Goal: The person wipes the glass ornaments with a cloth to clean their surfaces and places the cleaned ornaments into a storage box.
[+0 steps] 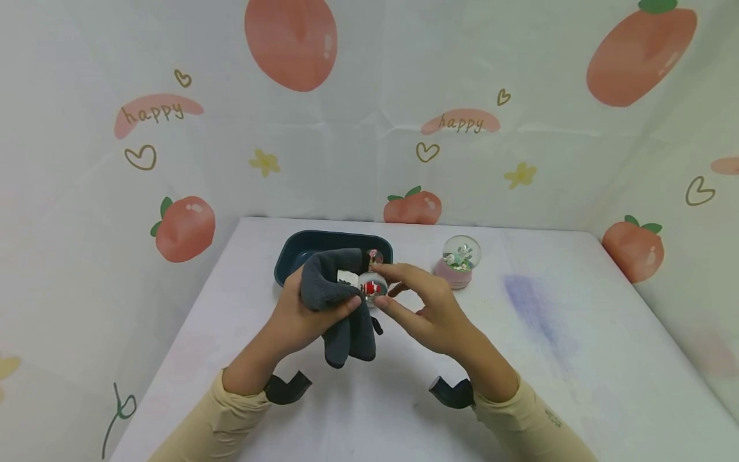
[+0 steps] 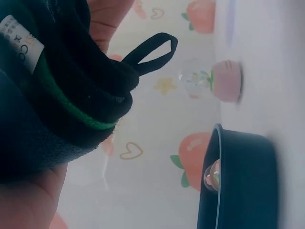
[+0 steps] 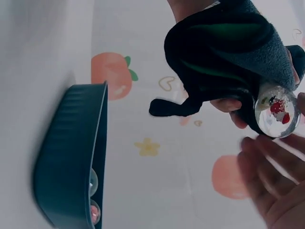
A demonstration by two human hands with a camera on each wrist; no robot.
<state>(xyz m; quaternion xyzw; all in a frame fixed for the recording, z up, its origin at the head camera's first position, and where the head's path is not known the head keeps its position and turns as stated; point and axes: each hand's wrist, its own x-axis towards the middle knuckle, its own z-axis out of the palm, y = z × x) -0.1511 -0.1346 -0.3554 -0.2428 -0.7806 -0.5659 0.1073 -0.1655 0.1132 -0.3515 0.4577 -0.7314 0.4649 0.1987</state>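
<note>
In the head view my left hand (image 1: 297, 316) grips a dark grey cloth (image 1: 329, 282) with a white label and a black hanging loop (image 2: 162, 47). Folds of the cloth hang below the fingers. Against its inner side sits a small snow globe (image 1: 372, 287) with a red figure inside. My right hand (image 1: 427, 311) holds the globe's clear dome between thumb and forefinger. The right wrist view shows the globe partly wrapped in the cloth, its base hidden.
Behind the hands stands a dark teal tray (image 1: 300, 240) with small globes at its right end. A larger snow globe (image 1: 462, 253) on a pink base (image 1: 454, 274) is to the right. A white tabletop (image 1: 577, 359) meets a fruit-patterned backdrop (image 1: 346, 160).
</note>
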